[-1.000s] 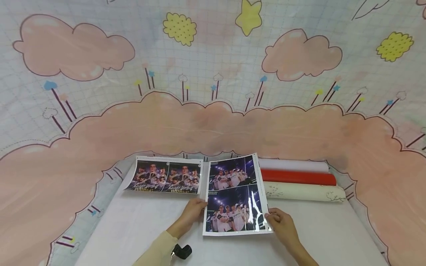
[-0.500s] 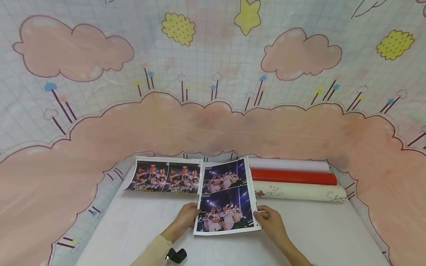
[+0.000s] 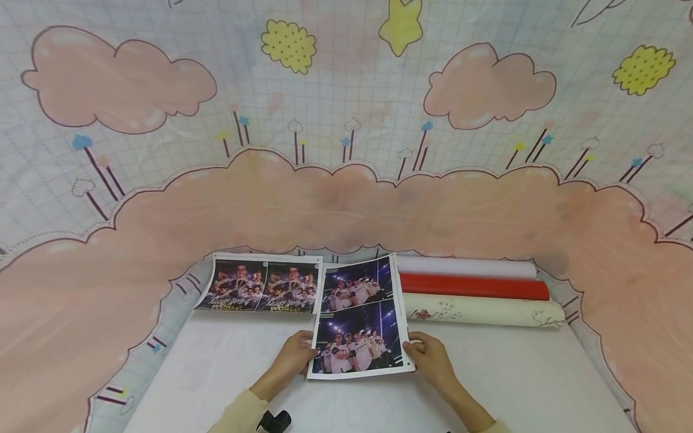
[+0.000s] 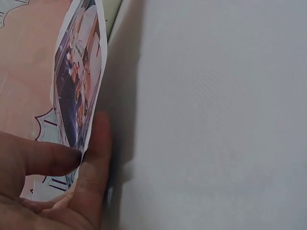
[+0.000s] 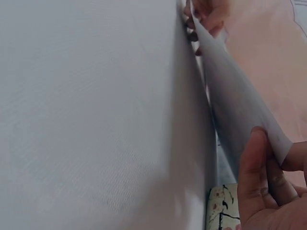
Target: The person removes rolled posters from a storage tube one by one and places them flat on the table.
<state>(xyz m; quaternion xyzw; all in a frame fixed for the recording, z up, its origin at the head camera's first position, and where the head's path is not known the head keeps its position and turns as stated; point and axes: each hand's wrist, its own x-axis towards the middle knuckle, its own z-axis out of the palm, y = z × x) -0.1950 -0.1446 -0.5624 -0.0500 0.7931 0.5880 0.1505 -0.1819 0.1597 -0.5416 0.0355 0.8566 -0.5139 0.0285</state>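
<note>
A glossy photo sheet (image 3: 357, 337) with two stacked pictures of a group in white shirts is held up, tilted, between both hands. My left hand (image 3: 291, 359) pinches its left edge near the bottom; in the left wrist view the thumb (image 4: 57, 159) lies on the printed face with fingers behind. My right hand (image 3: 431, 362) pinches the lower right edge, and the right wrist view has the sheet's plain back (image 5: 230, 91) facing the camera. Left of it, a second photo sheet (image 3: 265, 287) with two side-by-side poster pictures lies at the back of the table, its left side curling.
Behind and to the right lie three rolls: a white roll (image 3: 465, 267), a red roll (image 3: 476, 287) and a cream roll with a branch pattern (image 3: 487, 310). They rest on a white table (image 3: 514, 373). A cloud-printed cloth (image 3: 346, 210) hangs behind.
Both hands have moved left, carrying the held photo sheet with them. More of the rolls now shows. The grips on the sheet stay the same.
</note>
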